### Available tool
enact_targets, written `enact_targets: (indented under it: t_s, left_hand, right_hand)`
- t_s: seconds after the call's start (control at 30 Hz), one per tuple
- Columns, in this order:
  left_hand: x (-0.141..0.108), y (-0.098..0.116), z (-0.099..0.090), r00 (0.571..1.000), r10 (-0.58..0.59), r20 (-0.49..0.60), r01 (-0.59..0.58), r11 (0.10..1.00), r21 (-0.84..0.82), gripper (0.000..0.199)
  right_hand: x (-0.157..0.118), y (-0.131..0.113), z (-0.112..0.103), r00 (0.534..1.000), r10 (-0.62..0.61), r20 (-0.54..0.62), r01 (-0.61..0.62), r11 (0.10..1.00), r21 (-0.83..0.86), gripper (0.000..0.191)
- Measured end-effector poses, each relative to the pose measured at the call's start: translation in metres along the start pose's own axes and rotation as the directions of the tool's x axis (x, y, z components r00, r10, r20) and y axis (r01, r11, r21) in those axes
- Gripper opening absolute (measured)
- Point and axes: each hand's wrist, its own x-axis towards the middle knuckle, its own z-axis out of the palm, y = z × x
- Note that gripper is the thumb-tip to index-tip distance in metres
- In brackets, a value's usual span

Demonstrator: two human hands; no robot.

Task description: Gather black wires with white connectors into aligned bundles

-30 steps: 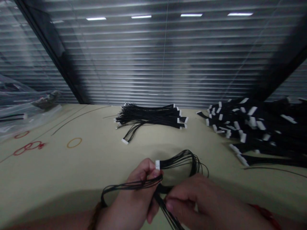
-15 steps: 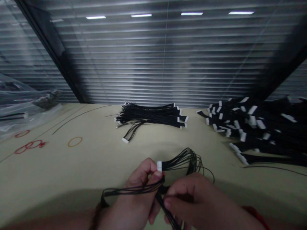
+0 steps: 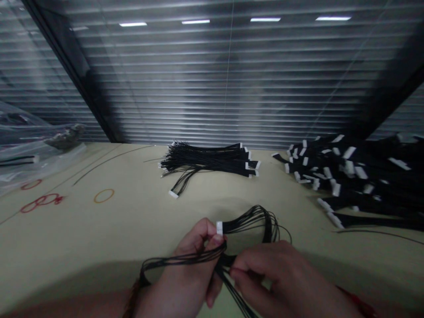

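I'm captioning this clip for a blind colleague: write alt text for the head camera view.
Two bare hands, the left hand and the right hand, grip thin black wires ending in a white connector. A wire bundle and a larger wire heap lie on a beige table before window blinds.

Your left hand (image 3: 185,265) sits low at about 7 o'clock, its fingers (image 3: 215,241) curled up and pinched closed. Your right hand (image 3: 274,278) sits at about 5 o'clock, reaching across toward 9 o'clock, with its fingers (image 3: 245,276) bent and pinched together. The two hands are just beside each other at the bottom middle of the view. Your left forearm enters from 8 o'clock, a brown cord (image 3: 134,293) around the wrist. Your right forearm enters from 4 o'clock, a red band (image 3: 354,300) at the wrist.
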Motion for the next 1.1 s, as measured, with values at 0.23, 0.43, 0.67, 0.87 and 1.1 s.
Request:
enact_targets:
  t_s: [0.23,0.43,0.67,0.87,1.1]
  left_hand:
    - [0.000,-0.005,-0.002,1.000,0.003,0.009,-0.004,0.999,0.032,0.039]
    - [0.001,-0.001,0.001,0.999,-0.033,-0.015,0.033,0.999,0.015,0.039]
    - [0.002,-0.005,-0.004,0.999,-0.028,-0.032,0.029,0.999,0.042,0.029]
    - [0.003,-0.006,-0.006,1.000,-0.017,-0.016,0.017,1.000,0.022,0.030]
    - [0.004,-0.005,-0.005,1.000,-0.011,-0.009,0.010,1.000,-0.022,0.028]
  right_hand:
    - [0.001,0.003,-0.002,0.994,-0.033,-0.100,0.028,0.998,-0.058,0.019]
    - [0.003,-0.005,-0.020,0.997,0.078,-0.014,-0.074,0.980,0.186,0.017]
    - [0.019,0.028,-0.079,0.971,-0.121,0.207,-0.098,0.588,0.803,0.007]
    - [0.027,0.048,-0.117,0.902,0.026,-0.431,0.353,0.531,0.770,0.050]
    - [0.018,0.027,-0.123,0.777,0.103,-0.620,0.238,0.864,0.443,0.050]
